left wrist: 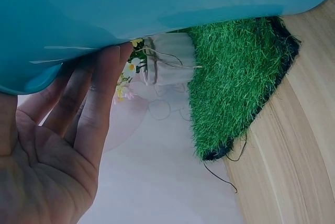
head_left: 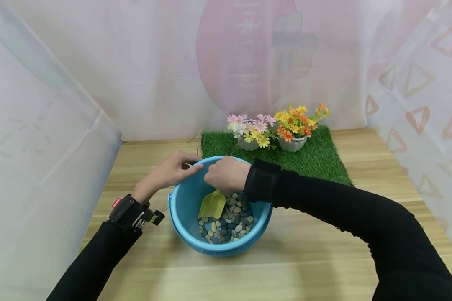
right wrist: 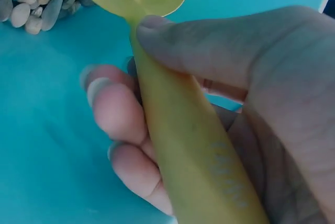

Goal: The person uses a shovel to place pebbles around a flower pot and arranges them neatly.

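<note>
A blue bucket stands on the wooden table with several smooth pebbles on its bottom. My left hand grips the bucket's rim at the far left, thumb over the edge. In the left wrist view its fingers lie along the bucket's outer wall. Inside the bucket, my right hand holds a yellow-green toy shovel, its blade pointing down beside the pebbles. The right wrist view shows the thumb along the top of the shovel's thick handle, other fingers curled beneath.
Behind the bucket lies a green artificial grass mat. Two white pots of artificial flowers stand on it, one with pink and yellow blooms, one with orange and yellow. Printed cloth walls enclose the table.
</note>
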Motion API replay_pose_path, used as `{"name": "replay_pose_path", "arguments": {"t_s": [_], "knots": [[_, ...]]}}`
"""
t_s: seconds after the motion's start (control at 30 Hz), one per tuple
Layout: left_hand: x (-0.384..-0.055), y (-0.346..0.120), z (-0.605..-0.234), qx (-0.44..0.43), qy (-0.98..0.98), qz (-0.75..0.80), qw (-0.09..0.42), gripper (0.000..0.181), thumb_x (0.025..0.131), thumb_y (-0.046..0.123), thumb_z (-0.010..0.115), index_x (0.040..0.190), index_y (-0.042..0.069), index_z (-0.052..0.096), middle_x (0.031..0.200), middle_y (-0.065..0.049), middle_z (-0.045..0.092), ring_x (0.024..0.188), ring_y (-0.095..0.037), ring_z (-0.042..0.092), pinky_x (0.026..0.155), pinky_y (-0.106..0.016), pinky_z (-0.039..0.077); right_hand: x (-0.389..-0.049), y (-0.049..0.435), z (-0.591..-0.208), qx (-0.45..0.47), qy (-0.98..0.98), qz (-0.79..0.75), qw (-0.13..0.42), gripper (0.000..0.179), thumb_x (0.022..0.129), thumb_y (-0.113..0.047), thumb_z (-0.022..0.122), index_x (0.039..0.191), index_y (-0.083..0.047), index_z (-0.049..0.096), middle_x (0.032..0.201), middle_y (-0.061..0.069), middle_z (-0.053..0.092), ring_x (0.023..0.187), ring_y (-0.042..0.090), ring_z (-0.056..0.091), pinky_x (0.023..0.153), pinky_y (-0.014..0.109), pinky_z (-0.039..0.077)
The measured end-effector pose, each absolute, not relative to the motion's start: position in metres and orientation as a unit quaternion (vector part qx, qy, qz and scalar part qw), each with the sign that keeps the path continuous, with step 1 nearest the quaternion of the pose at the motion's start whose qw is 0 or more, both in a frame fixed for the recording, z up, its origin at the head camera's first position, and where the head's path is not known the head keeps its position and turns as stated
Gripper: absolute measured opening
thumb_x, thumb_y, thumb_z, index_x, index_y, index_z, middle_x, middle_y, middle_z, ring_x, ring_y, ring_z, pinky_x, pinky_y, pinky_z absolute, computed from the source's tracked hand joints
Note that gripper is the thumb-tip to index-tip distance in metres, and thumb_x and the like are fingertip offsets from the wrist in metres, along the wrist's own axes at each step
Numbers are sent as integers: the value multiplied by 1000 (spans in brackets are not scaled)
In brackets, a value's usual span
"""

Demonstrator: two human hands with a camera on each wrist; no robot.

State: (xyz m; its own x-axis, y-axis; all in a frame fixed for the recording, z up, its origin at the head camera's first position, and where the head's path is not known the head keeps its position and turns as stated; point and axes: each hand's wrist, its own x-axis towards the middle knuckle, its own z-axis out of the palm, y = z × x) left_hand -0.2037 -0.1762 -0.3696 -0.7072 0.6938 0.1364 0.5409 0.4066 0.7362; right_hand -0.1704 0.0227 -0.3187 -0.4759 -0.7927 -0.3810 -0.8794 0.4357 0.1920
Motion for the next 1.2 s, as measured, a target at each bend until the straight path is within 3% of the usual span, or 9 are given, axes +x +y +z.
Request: {"name": "replay_pose_path", "arguments": {"t_s": [0.33, 0.7, 0.87, 1.03, 1.2], "knots": [[-200, -176, -373, 363, 835, 404, 93, 17, 95, 24, 53, 103, 16, 65, 93, 4, 65, 86, -7, 61, 72, -29, 53, -168, 24, -332, -488, 842, 171, 156, 16, 92, -20, 56, 107, -17, 62, 83, -1, 57, 63, 12, 50, 55, 26, 41], [-196, -173, -376, 361, 831, 415, 86, 18, 95, 24, 53, 104, 13, 65, 94, 1, 65, 84, -9, 62, 71, -31, 54, -167, 25, -339, -465, 824, 146, 289, 19, 90, -25, 61, 106, -16, 56, 85, -1, 52, 71, 13, 47, 62, 28, 39], [-195, -173, -377, 359, 828, 422, 89, 19, 95, 23, 53, 104, 11, 65, 95, -1, 65, 84, -11, 62, 70, -30, 54, -171, 25, -341, -478, 804, 136, 328, 19, 91, -28, 59, 103, -14, 55, 74, -2, 50, 64, 12, 45, 61, 28, 36], [-197, -172, -376, 360, 828, 422, 83, 19, 95, 23, 53, 103, 12, 65, 94, 0, 64, 82, -9, 62, 68, -29, 54, -199, 24, -370, -471, 785, 108, 387, 22, 89, -33, 60, 78, -15, 59, 56, -2, 47, 49, 13, 41, 50, 27, 30], [-198, -171, -373, 360, 827, 425, 78, 19, 95, 22, 53, 102, 10, 66, 92, -1, 65, 81, -10, 62, 67, -29, 54, -222, 23, -403, -458, 768, 98, 437, 35, 85, -43, 63, 60, -19, 66, 56, -2, 59, 47, 14, 52, 44, 25, 36]]}}
